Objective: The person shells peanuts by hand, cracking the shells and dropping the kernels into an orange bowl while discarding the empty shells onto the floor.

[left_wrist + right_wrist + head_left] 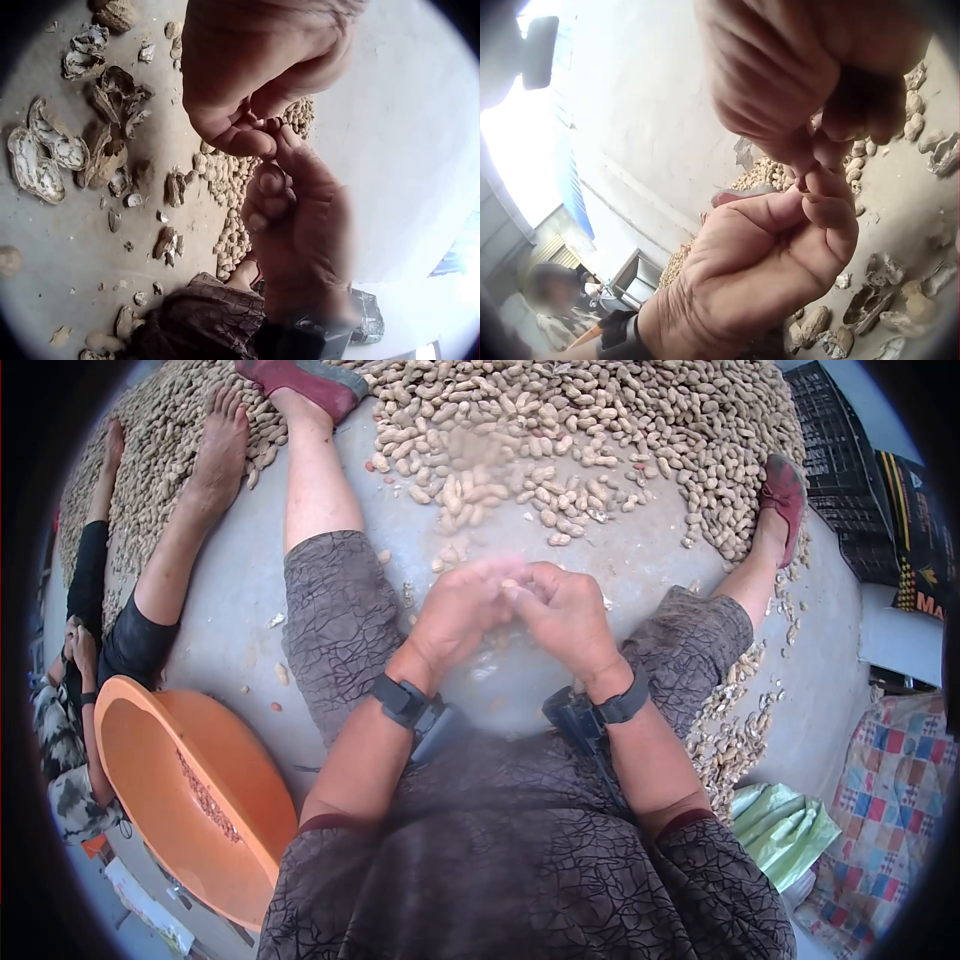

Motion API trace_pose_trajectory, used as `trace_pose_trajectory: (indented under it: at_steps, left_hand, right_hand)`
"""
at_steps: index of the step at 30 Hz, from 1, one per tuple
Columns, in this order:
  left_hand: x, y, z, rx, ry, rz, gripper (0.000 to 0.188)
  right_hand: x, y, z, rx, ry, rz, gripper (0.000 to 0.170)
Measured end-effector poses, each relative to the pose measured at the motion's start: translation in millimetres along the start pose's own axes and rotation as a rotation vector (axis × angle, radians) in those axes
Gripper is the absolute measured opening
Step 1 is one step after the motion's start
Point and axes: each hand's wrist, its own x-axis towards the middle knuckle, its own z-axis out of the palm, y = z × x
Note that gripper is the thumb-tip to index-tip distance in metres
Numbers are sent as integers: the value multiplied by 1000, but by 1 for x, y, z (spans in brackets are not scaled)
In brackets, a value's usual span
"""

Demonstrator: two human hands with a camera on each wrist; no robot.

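Observation:
In the head view the left hand (459, 614) and right hand (572, 622) meet at the fingertips above the floor, between the wearer's legs. A small pale peanut (511, 586), mostly covered, is pinched between them. The left wrist view has the left hand (259, 64) above with curled fingers, its tips against those of the right hand (304, 217). Fingertips of the right hand (780, 75) and left hand (761, 259) also touch in the right wrist view, hiding most of the peanut.
Unshelled peanuts (600, 410) are heaped ahead. Empty shells (56, 154) litter the floor, with more shells (735, 740) by the right leg. An orange basin (225, 745) holding reddish kernels stands left, beside another person's legs (190, 530). At right are a black crate (835, 470) and green sack (780, 830).

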Motion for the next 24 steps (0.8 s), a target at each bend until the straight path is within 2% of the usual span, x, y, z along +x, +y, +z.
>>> trace_pose_trajectory:
  at_steps: [1, 6, 8, 9, 10, 11, 13, 14, 16, 19, 24]
  left_hand:
    - [-1, 1, -2, -22, -6, -35, 34]
    - [1, -2, 1, -113, 16, -84, 29]
    - [2, -4, -2, 10, 203, -103, 25]
    - [2, -3, -2, 7, 201, -102, 25]
    - [1, 1, -2, 138, 244, -109, 26]
    - [1, 3, -2, 270, 286, -116, 28]
    - [2, 1, -1, 247, 311, -95, 27]
    - [4, -1, -1, 223, 334, -75, 26]
    - [4, 0, 4, 209, 342, -81, 27]
    - [6, -1, 1, 183, 347, -83, 27]
    - [5, 0, 2, 171, 332, -75, 26]
  right_hand:
    - [-1, -1, 0, -104, 49, -76, 17]
    - [-4, 3, 0, -332, 78, -177, 14]
    - [-5, 1, -6, -397, 59, -195, 16]
    - [-5, -2, -13, -442, -97, -161, 15]
    - [-5, -4, -19, -485, -253, -127, 14]
    - [-3, 0, -22, -486, -254, -127, 14]
    - [2, 12, -26, -622, -77, -123, 17]
    - [8, 17, -29, -624, -79, -122, 17]
    - [23, 26, -35, -647, 198, -140, 21]
    - [42, 40, -36, -775, 178, -88, 26]
    - [59, 58, -24, -834, 139, -22, 22]
